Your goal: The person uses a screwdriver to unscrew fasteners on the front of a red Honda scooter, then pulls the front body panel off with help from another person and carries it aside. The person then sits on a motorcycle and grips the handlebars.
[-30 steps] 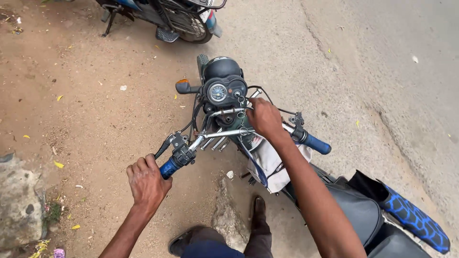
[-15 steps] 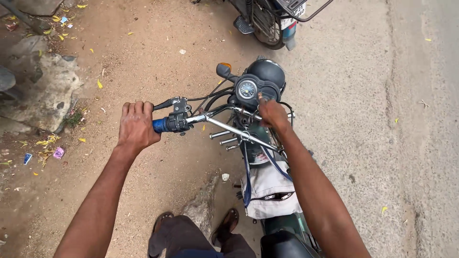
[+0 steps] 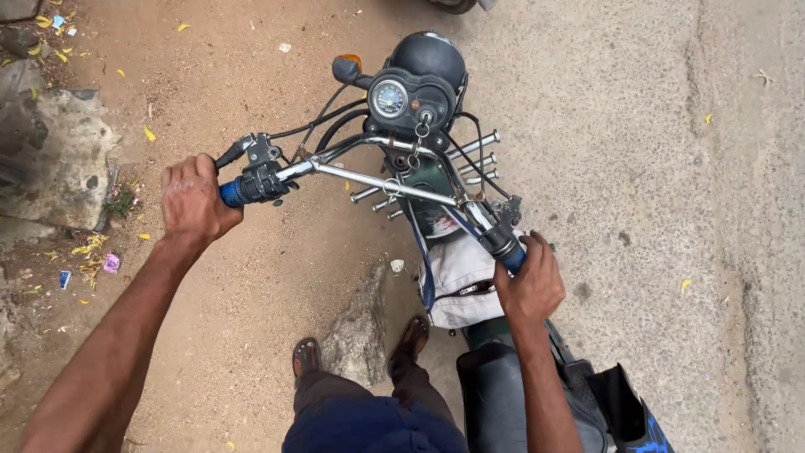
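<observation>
Two hands grip a motorcycle handlebar [image 3: 381, 180] slanting across view: left hand [image 3: 194, 201] clasps the upper-left grip [image 3: 233, 192], right hand [image 3: 530, 281] clasps the lower-right grip [image 3: 511, 256], nearer the rider.

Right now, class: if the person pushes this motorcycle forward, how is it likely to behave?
The motorcycle probably feels heavy: metal frame, both hands gripping the handlebar. With the handlebar turned, it would likely curve sideways. It may tip if released.
</observation>
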